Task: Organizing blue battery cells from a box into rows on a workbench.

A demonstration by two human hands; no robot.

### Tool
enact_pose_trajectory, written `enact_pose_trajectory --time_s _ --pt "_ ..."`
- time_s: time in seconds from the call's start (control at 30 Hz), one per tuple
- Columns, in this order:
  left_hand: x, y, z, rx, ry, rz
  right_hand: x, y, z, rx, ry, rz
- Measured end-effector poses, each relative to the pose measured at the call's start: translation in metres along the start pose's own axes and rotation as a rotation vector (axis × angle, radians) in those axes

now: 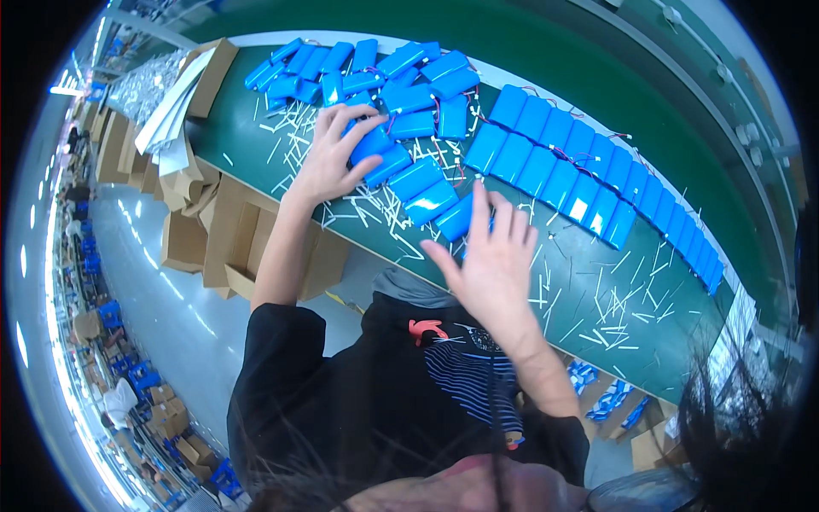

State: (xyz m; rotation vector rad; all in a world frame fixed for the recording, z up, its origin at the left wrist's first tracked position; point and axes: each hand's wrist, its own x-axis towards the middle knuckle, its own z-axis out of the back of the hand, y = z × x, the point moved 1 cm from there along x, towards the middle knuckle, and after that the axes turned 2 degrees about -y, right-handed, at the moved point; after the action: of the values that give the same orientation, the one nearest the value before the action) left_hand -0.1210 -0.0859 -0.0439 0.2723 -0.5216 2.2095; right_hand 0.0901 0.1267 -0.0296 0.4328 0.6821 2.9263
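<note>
Lining my hands up around a short, slanted run of shiny blue, flat rectangular packs (431, 203) on the green worktop (226, 136). Left hand (328, 162) is spread over the left end, right hand (499, 256) loosely spread by the other, pinching nothing I can see. Progress-wise, I'd call the neat blue rows (537, 171) on the right done; the jumbled blue pile (409, 98) up left looks unsorted. Thin white strips (614, 316) everywhere, lol.

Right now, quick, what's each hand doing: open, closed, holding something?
Left hand: spread over a blue pack; whether it grips cannot be told.
Right hand: open, beside another blue pack, with no hold visible.
</note>
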Motion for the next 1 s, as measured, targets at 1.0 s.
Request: enact_pose_trajectory --time_s 1.0 --pt "0.002 0.01 -0.002 -0.05 0.26 -0.425 0.006 0.009 -0.023 -0.196 -0.031 0.035"
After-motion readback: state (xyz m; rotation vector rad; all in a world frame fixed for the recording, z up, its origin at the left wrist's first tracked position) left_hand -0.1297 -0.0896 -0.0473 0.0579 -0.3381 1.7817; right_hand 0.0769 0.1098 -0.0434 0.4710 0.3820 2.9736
